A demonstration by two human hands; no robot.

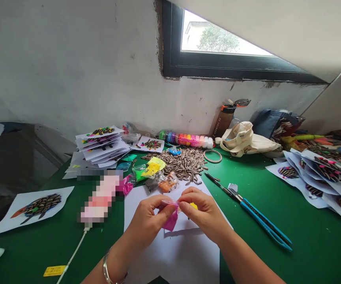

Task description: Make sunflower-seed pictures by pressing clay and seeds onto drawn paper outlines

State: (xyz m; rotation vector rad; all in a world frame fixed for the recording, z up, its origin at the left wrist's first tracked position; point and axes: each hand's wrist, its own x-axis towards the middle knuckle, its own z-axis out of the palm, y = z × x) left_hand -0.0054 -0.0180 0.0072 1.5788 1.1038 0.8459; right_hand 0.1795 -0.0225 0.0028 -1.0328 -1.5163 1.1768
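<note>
Between my two hands is a small pink plastic packet (170,221) with soft-looking pink material inside. My left hand (149,217) has its thumb and fingers closed on the packet's top edge. Pinching the same edge from the other side is my right hand (203,213); its fingertips nearly meet those of the left. Under both hands lie white paper sheets (188,256), and a bit of yellow shows behind the right fingers. Just beyond are packets in several colours, among them a yellow packet (153,167), an orange packet (169,184) and a magenta packet (126,185).
Sunflower seeds (185,163) are heaped behind the packets. On the right lie a black pen (219,184), blue tweezers (265,223) and a tape roll (212,156). Stacks of seed pictures (102,148) stand at both sides. A cabled phone-like object (101,199) is at left.
</note>
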